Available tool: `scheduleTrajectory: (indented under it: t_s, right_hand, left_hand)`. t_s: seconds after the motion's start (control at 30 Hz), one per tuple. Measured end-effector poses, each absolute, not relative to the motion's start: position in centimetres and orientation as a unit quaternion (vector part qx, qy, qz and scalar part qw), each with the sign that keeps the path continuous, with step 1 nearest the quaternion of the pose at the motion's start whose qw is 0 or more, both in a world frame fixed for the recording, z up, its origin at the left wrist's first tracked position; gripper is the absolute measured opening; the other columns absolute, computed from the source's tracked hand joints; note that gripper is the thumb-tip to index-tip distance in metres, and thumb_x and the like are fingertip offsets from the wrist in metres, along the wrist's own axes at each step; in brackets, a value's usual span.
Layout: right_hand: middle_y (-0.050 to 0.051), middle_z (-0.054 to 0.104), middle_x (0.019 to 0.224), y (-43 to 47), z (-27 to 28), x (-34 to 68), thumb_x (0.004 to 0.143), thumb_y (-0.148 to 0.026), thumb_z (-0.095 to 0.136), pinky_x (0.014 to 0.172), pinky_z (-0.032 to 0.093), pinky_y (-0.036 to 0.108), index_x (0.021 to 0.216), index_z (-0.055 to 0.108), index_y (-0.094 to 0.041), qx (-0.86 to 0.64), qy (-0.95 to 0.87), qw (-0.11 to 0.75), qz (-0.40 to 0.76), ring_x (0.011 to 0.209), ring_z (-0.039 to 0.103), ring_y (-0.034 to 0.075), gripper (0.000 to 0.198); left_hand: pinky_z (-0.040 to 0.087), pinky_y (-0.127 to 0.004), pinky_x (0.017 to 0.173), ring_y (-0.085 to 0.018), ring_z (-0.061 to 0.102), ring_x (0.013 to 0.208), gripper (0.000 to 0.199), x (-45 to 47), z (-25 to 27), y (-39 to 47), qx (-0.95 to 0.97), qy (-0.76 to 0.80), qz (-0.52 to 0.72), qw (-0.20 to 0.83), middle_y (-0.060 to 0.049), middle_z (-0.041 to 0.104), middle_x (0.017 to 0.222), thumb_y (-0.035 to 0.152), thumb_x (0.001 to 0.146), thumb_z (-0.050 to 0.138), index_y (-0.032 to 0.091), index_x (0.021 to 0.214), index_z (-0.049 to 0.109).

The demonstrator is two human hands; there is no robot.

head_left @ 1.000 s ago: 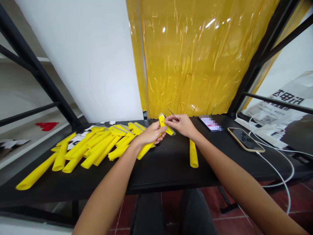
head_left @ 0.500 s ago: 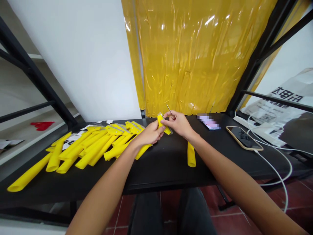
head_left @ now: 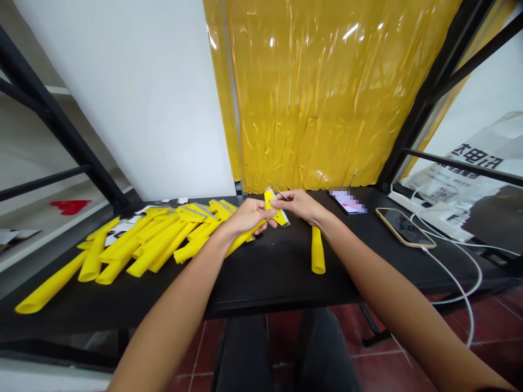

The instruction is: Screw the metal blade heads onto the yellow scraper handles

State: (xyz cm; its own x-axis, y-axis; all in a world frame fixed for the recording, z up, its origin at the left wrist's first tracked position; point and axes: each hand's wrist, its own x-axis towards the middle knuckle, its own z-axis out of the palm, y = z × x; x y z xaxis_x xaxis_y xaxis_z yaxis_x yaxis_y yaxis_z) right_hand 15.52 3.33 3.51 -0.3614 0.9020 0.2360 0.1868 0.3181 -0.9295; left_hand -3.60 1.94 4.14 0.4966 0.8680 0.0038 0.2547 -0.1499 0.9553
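My left hand (head_left: 252,216) is closed around a yellow scraper (head_left: 279,216); its wide head with a metal edge points up and to the right, and its tubular handle slants down below the hand. My right hand (head_left: 301,206) is closed, its fingertips at the face of the scraper head. A thin metal rod (head_left: 278,190) sticks out of the right fingers towards the upper left; its other end is hidden. Under my right wrist lies another yellow handle (head_left: 317,253), its upper part covered by the arm.
Several yellow scrapers (head_left: 163,239) lie piled on the left of the black table (head_left: 261,288). At the right are a phone (head_left: 347,201), a second phone (head_left: 404,227) on a white cable (head_left: 453,279), and a white plastic bag (head_left: 453,174). Black frame posts stand on both sides.
The scraper head has turned to show more of its face and metal edge. My right hand has shifted slightly, and the rod now lies at a flatter angle.
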Motion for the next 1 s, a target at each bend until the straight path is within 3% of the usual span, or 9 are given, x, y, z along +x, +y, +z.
scheduleTrajectory:
  t_s: [0.13,0.27,0.4,0.5,0.6,0.7,0.83,0.9,1.0]
  right_hand:
    - [0.000,0.066,0.072,4.2,2.4,15.4,0.074,-0.051,0.076,0.063,0.038,0.026,0.078,0.074,-0.015,-0.387,-0.717,0.399,0.421,0.066,0.051,0.012,0.036]
    - [-0.001,0.063,0.065,4.5,1.6,14.6,0.070,-0.048,0.079,0.059,0.035,0.025,0.076,0.074,-0.014,-0.413,-0.672,0.428,0.441,0.060,0.048,0.010,0.034]
    - [-0.004,0.054,0.055,4.2,1.9,14.3,0.064,-0.050,0.082,0.053,0.032,0.024,0.071,0.071,-0.014,-0.434,-0.625,0.452,0.466,0.052,0.041,0.008,0.038]
    - [-0.003,0.054,0.055,4.3,2.3,14.5,0.062,-0.052,0.082,0.052,0.033,0.025,0.066,0.067,-0.015,-0.432,-0.621,0.473,0.452,0.052,0.042,0.009,0.040]
    - [-0.002,0.056,0.057,4.6,2.3,14.9,0.065,-0.051,0.080,0.051,0.034,0.025,0.064,0.065,-0.016,-0.443,-0.614,0.480,0.444,0.052,0.044,0.009,0.039]
    - [-0.002,0.054,0.056,4.5,2.2,14.9,0.067,-0.051,0.078,0.051,0.033,0.024,0.063,0.063,-0.016,-0.450,-0.606,0.481,0.447,0.052,0.043,0.009,0.038]
    - [-0.004,0.049,0.052,3.9,2.5,14.5,0.068,-0.058,0.077,0.047,0.026,0.024,0.060,0.059,-0.017,-0.444,-0.608,0.484,0.445,0.047,0.035,0.007,0.046]
    - [-0.002,0.053,0.054,3.8,2.7,14.5,0.076,-0.065,0.069,0.046,0.024,0.024,0.063,0.062,-0.017,-0.439,-0.619,0.482,0.438,0.045,0.033,0.007,0.051]
    - [0.004,0.066,0.066,4.5,2.4,15.3,0.088,-0.066,0.054,0.050,0.031,0.025,0.070,0.070,-0.016,-0.450,-0.663,0.478,0.360,0.050,0.045,0.009,0.056]
  left_hand:
    - [0.040,-0.022,0.038,-0.010,0.053,0.042,0.031,-4.1,4.2,2.5,0.662,0.447,0.302,0.520,-0.014,0.071,0.070,0.036,0.082,0.075,0.013,0.067,0.060]
    - [0.041,-0.022,0.041,-0.014,0.059,0.048,0.030,-4.1,3.9,2.7,0.645,0.489,0.331,0.485,-0.009,0.069,0.069,0.033,0.076,0.082,0.015,0.083,0.059]
    - [0.044,-0.024,0.049,-0.015,0.061,0.051,0.051,-3.5,3.7,2.2,0.688,0.512,0.414,0.306,-0.001,0.067,0.076,0.029,0.070,0.085,0.023,0.111,0.055]
    - [0.049,-0.027,0.069,-0.020,0.067,0.073,0.047,-2.8,3.6,1.4,0.743,0.482,0.432,0.170,-0.003,0.068,0.086,0.024,0.078,0.076,0.026,0.121,0.058]
    - [0.047,-0.034,0.090,-0.028,0.065,0.101,0.047,-2.1,3.3,0.7,0.793,0.477,0.374,0.062,-0.011,0.069,0.109,0.016,0.083,0.064,0.023,0.129,0.059]
    - [0.043,-0.038,0.099,-0.031,0.059,0.114,0.053,-1.8,2.8,0.7,0.830,0.477,0.286,-0.027,-0.016,0.065,0.121,0.016,0.084,0.059,0.018,0.137,0.054]
    - [0.045,-0.037,0.094,-0.032,0.062,0.110,0.046,-1.8,2.7,0.8,0.835,0.495,0.222,-0.090,-0.017,0.067,0.113,0.021,0.090,0.055,0.015,0.136,0.056]
    - [0.046,-0.037,0.088,-0.031,0.065,0.103,0.040,-1.9,2.9,0.7,0.816,0.522,0.229,-0.095,-0.016,0.069,0.111,0.022,0.091,0.054,0.018,0.131,0.060]
    - [0.047,-0.033,0.079,-0.030,0.067,0.099,0.027,-2.3,3.4,0.9,0.765,0.563,0.307,-0.051,-0.015,0.071,0.107,0.022,0.090,0.057,0.021,0.114,0.068]
